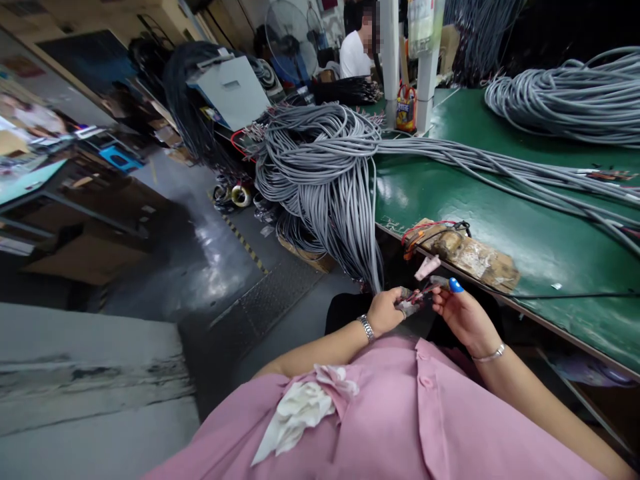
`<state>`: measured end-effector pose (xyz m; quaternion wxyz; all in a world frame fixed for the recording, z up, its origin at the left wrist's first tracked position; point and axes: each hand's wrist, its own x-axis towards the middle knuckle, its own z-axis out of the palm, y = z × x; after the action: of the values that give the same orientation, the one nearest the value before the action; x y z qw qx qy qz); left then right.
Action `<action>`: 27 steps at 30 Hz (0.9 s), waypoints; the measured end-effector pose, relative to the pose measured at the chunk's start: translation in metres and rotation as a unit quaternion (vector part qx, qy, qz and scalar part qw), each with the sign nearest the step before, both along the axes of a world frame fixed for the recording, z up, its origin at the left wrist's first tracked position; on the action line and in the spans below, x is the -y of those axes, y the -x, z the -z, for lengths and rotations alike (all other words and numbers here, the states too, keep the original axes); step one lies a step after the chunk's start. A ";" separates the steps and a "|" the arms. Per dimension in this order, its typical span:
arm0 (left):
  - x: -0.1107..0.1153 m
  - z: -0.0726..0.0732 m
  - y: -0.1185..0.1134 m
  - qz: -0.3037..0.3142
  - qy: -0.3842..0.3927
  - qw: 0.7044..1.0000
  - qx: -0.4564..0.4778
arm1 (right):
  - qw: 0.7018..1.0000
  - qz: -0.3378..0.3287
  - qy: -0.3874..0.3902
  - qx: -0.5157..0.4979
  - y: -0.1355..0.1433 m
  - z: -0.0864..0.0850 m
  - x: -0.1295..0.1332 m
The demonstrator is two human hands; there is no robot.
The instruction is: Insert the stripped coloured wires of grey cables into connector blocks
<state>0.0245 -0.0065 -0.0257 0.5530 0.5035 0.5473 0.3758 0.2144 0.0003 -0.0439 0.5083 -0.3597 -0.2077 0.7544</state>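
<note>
We see only part of the wires (416,297) between the left hand (387,311) and right hand (464,317), which cover the rest; their ends are too small for us to tell. The right edge cuts off the coil (565,100). The far-left person (40,120) is blurred.

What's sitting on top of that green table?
On the green table are grey cables, coiled and in long strands, and a worn wooden block near the edge. Whatever lies beneath the grey cables is covered.

Only unreadable print on the packet (406,109)
</note>
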 end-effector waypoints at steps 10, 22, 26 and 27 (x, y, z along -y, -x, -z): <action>0.013 0.017 0.028 0.047 -0.072 0.995 0.046 | 0.996 0.036 0.021 0.078 -0.021 0.024 0.035; 0.032 -0.036 0.049 0.092 -0.052 0.985 0.139 | 0.959 -0.053 -0.150 0.233 0.017 -0.018 0.044; 0.030 -0.032 0.038 0.081 -0.064 0.991 0.079 | 0.921 -0.073 -0.266 0.275 0.037 -0.042 0.048; 0.028 -0.030 0.035 0.081 -0.076 0.991 0.067 | 0.914 -0.076 -0.286 0.279 0.041 -0.045 0.047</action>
<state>-0.0107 -0.0349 0.0038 0.5771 0.5606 0.4359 0.4034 0.1738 -0.0472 0.0016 0.4523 -0.3779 -0.5747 0.5677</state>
